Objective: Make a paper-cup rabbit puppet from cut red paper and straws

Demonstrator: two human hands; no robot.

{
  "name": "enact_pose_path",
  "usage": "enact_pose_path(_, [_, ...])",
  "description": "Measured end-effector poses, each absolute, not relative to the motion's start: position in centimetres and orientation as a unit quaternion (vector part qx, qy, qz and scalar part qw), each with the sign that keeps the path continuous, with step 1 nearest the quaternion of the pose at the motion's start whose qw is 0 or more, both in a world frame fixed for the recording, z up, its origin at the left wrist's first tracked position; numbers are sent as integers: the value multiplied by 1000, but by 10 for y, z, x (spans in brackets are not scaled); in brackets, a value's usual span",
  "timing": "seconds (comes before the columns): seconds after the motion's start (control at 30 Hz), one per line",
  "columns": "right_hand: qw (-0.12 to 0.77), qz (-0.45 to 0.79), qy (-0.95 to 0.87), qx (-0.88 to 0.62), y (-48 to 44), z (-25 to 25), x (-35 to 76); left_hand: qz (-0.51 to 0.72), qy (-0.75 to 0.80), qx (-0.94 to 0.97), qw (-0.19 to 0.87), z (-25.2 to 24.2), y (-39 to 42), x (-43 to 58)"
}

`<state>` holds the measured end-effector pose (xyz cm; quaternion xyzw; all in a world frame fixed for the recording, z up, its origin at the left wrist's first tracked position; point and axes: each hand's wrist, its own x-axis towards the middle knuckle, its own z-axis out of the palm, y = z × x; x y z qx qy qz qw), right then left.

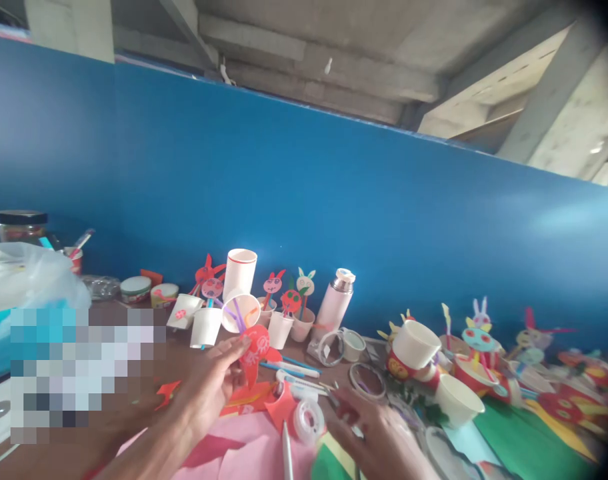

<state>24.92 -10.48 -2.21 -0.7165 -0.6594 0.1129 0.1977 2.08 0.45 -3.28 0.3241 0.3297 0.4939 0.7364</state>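
My left hand (pixel 219 370) pinches a red paper cutout (pixel 257 347) shaped like an animal head, with drawn lines on it. It is held above the table, in front of the white paper cups. My right hand (pixel 369 427) is low over the table, to the right of a roll of clear tape (pixel 309 421). Its fingers are smeared and partly curled, so whether they hold anything cannot be made out. Between the hands lie red paper scraps (pixel 280 403), pink paper (pixel 254 453), a white pen (pixel 287 450) and a light blue cutter (pixel 301 385).
Paper cups (pixel 207 327) with paper animal heads line the back, beside a pink thermos (pixel 335 300). More cups (pixel 459 400) and green paper (pixel 529 437) crowd the right. A plastic bag (pixel 34 273) is at left. A blue partition (pixel 304 187) stands behind.
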Motion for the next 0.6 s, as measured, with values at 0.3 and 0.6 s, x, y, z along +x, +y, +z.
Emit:
enact_pose_path(0.3, [504, 380, -581, -514, -30, -28, 157, 490, 298, 285, 768, -29, -8, 28])
enact_pose_path(0.6, [567, 380, -533, -501, -16, -25, 168, 437, 302, 295, 794, -36, -13, 36])
